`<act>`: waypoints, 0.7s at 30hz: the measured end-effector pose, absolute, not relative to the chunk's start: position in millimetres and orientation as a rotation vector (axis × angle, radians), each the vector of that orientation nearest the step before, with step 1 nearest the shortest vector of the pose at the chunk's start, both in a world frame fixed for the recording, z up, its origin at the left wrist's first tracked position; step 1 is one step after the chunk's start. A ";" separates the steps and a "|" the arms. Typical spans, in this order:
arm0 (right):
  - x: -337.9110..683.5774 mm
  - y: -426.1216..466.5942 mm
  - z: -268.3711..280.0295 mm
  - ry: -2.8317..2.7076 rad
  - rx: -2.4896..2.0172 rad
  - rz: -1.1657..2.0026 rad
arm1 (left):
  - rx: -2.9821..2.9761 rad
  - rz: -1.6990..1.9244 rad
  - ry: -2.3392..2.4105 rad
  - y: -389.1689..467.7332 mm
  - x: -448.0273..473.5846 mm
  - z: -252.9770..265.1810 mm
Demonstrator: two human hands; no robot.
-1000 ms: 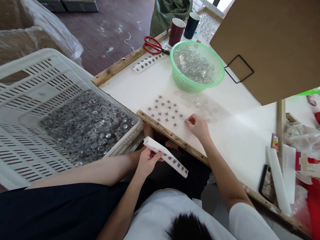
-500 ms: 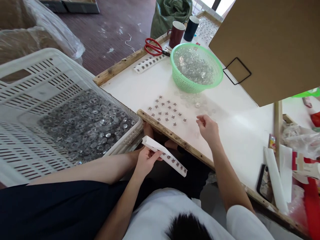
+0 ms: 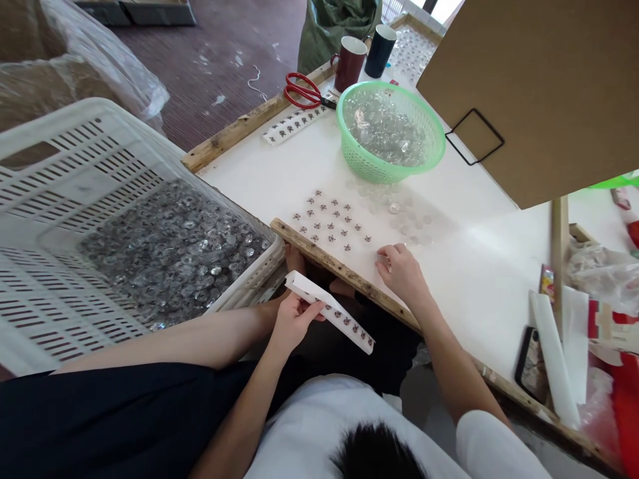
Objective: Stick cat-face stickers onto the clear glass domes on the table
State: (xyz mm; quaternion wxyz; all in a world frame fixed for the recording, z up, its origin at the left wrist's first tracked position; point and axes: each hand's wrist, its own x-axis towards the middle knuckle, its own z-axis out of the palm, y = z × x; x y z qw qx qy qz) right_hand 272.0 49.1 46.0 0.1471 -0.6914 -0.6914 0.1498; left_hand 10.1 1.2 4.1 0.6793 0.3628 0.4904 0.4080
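My left hand [image 3: 294, 318] pinches a folded white strip of stickers [image 3: 349, 322] above my lap. Small dark animal-face prints run in a row along the strip. My right hand [image 3: 401, 269] is low over the white tabletop [image 3: 464, 286], thumb and fingertips drawn together; whatever lies between them is too small to make out. Left of it, several small animal-face stickers [image 3: 331, 226] are spread on the table. Behind it lie scattered clear round pieces [image 3: 410, 229], hard to see against the white.
A green basket [image 3: 392, 173] of clear pieces stands farther back, near red-handled scissors [image 3: 304, 92], another sticker strip [image 3: 294, 125] and two mugs [image 3: 349, 65]. A white crate [image 3: 54, 279] sits at left. Cardboard [image 3: 529, 93] rises at right; a phone [image 3: 532, 364] lies by the edge.
My right hand has moved left and slightly nearer the table's front edge, toward the loose stickers. My left hand keeps the sticker strip in the same place.
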 end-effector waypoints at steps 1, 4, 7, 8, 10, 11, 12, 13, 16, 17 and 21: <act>270.5 51.1 45.8 -1.997 -1.969 0.439 | 0.812 0.922 1.103 1.4 9.9 4.2; 267.9 54.3 47.0 -1.993 -1.913 0.477 | 0.792 0.941 1.087 1.5 10.0 4.1; 259.2 52.5 56.9 -1.963 -1.892 0.413 | 0.764 0.946 1.061 1.0 10.2 3.1; 253.4 50.5 62.6 -1.938 -1.873 0.406 | 0.752 0.945 1.054 0.9 10.0 2.7; 237.6 44.7 76.0 -1.888 -1.793 0.480 | 0.712 0.952 1.036 1.3 9.1 1.8; 228.4 41.1 82.6 -1.883 -1.733 0.571 | 0.683 0.963 1.026 1.9 8.1 1.7; 219.1 37.3 88.4 -1.897 -1.668 0.688 | 0.649 0.980 1.017 2.7 6.7 1.9; 210.4 33.5 93.1 -1.927 -1.602 0.822 | 0.613 1.004 1.009 3.8 4.8 2.5; 193.7 23.9 99.0 -1.981 -1.442 1.219 | 0.504 1.092 0.953 7.4 -3.9 6.7; 192.2 21.6 99.1 -1.939 -1.402 1.334 | 0.467 1.128 0.922 8.4 -7.4 8.5; 197.7 17.1 97.7 -1.633 -1.305 1.557 | 0.318 1.281 0.855 9.8 -17.8 13.7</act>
